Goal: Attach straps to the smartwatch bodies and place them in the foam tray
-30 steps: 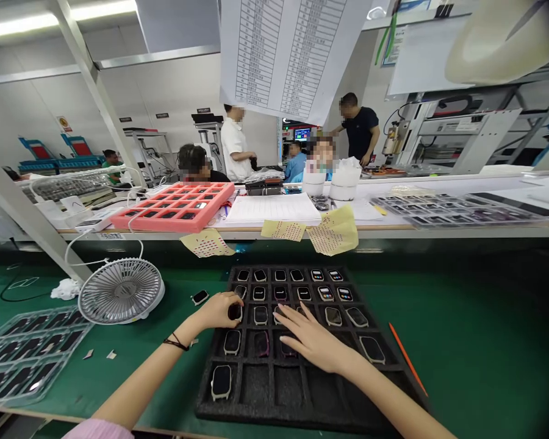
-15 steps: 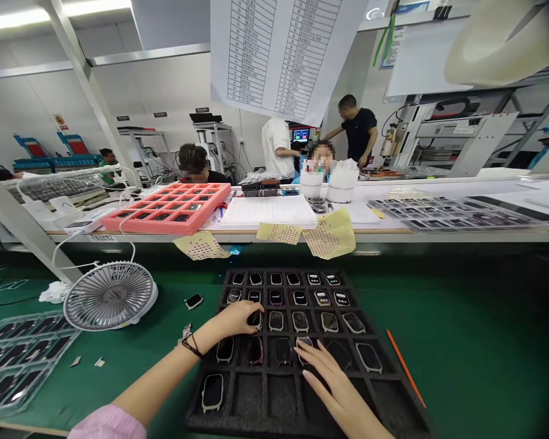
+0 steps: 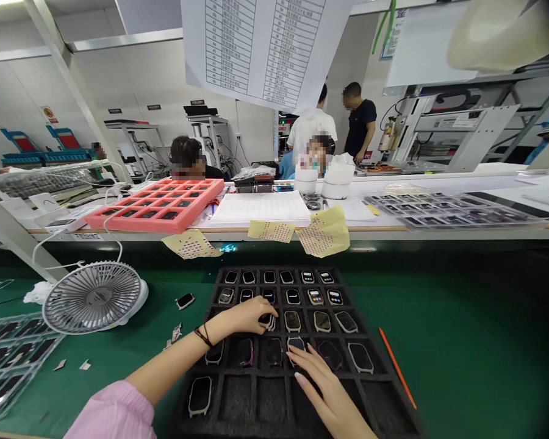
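A black foam tray (image 3: 238,427) lies on the green mat, its compartments holding rows of watch bodies. In the third row, my left hand (image 3: 255,314) has its fingers closed on a watch (image 3: 267,321), which they partly cover. My right hand (image 3: 320,381) rests lower on the tray with its fingers spread, the fingertips touching or close to a watch (image 3: 296,344) in the fourth row. Some screens in the upper rows are lit, such as the one on a watch (image 3: 335,297) at the right. One watch (image 3: 185,300) lies outside the tray, to its left.
A round fan (image 3: 96,299) stands left, beyond a clear tray (image 3: 22,381) of dark parts. An orange stick (image 3: 397,367) lies to the right. A shelf (image 3: 229,235) ahead holds a pink foam tray (image 3: 183,227) and papers; several people are behind it.
My left hand has shifted one compartment to the right along the third row and now grips a different watch. My right hand stays spread by the same watch. The camera view has turned slightly.
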`<action>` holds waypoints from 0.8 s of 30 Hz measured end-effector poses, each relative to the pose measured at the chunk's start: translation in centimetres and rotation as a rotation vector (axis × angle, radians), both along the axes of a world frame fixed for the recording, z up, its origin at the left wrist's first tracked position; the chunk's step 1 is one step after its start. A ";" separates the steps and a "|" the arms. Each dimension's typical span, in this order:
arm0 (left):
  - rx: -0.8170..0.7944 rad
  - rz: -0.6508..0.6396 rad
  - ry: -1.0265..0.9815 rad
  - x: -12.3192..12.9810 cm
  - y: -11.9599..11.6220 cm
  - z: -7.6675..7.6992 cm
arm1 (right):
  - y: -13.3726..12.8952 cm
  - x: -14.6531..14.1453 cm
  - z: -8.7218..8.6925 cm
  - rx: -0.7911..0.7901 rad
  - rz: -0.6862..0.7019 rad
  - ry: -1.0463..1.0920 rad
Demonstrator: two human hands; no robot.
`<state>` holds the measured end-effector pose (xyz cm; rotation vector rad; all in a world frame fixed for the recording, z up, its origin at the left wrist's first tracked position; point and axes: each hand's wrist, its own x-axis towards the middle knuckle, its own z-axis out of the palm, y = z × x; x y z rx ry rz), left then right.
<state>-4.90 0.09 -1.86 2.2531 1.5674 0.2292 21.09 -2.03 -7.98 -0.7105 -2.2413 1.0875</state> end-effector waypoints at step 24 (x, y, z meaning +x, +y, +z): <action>-0.019 0.063 0.118 7.0 4.1 -0.2 | -0.1 0.3 0.7 0.076 -0.042 0.071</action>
